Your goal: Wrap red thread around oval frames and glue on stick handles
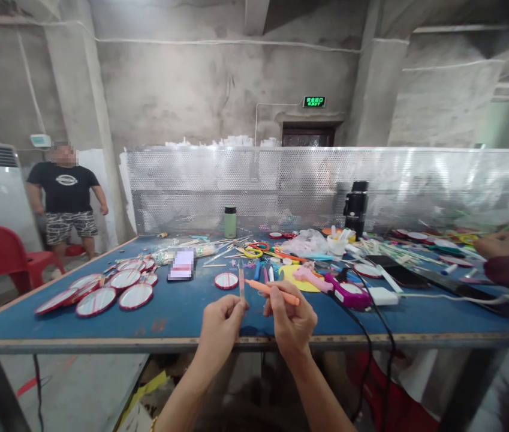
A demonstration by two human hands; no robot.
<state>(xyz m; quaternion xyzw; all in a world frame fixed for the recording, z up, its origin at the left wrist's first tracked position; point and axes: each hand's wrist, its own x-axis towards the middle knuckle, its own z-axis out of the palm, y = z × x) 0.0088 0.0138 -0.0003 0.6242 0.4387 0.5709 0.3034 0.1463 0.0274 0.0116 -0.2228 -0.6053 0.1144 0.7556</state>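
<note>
Now, your left hand (222, 321) pinches the flat stick (242, 282) above the blue tabletop (182, 313), your right hand (294, 323) grips the orange marker (289, 295) beside it; a loose pinch could let the stick twist

1 green-lettered sign (314, 102) reading "EXIT" under Chinese characters, on grey wall (182, 90), T-shirt print (66, 180) too small to read

Bare forearms (193, 378) — a bracelet (153, 424) (gold-toned) on the left.
</note>
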